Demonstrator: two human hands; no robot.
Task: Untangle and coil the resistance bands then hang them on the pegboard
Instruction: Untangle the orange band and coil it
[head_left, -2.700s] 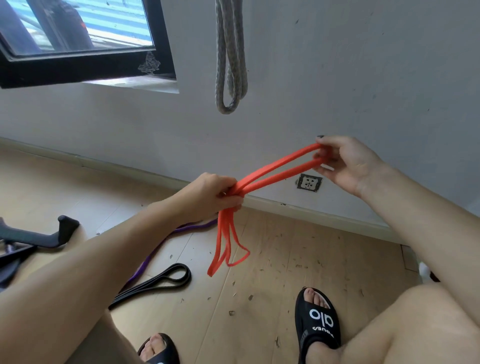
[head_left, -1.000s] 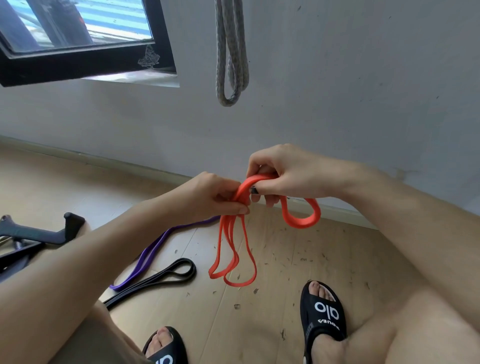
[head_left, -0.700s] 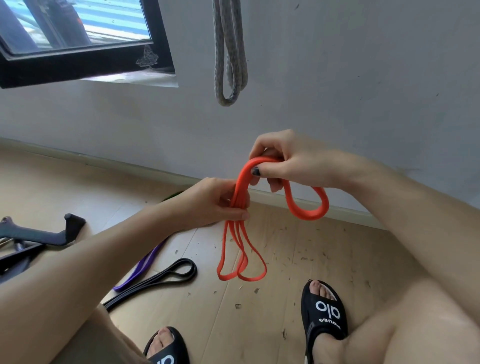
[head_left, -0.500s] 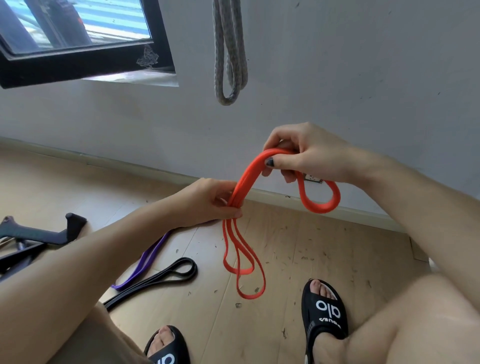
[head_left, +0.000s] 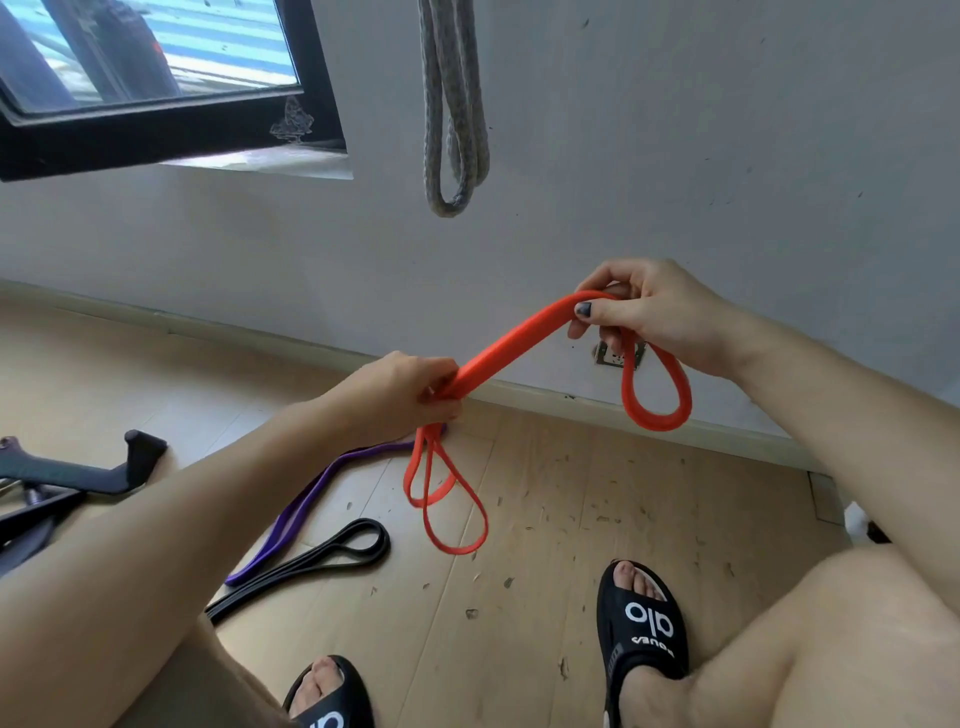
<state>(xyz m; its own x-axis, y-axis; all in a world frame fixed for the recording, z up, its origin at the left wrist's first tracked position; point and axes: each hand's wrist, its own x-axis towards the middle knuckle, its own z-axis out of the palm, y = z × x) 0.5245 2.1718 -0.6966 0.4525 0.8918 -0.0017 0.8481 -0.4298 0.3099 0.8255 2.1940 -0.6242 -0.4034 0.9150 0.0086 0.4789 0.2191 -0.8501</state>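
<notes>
Both my hands hold an orange resistance band (head_left: 519, 343) in front of the wall. My left hand (head_left: 410, 395) pinches its bundled strands at centre, with two loops dangling below toward the floor. My right hand (head_left: 649, 312) grips the band higher and to the right, and one loop hangs under that hand. A purple band (head_left: 311, 499) and a black band (head_left: 322, 553) lie on the wooden floor at lower left. A grey braided band (head_left: 454, 104) hangs on the wall above. No pegboard is in view.
A black-framed window (head_left: 156, 104) fills the upper left. Dark exercise equipment (head_left: 67, 478) sits at the left edge. A wall socket (head_left: 605, 353) is low on the wall behind the orange loop. My feet in black slides (head_left: 639, 623) rest on the floor, which is strewn with small debris.
My right hand has pulled up and to the right, away from my left hand, drawing the folded stretch of orange band longer between them. The loops under my left hand have shifted slightly.
</notes>
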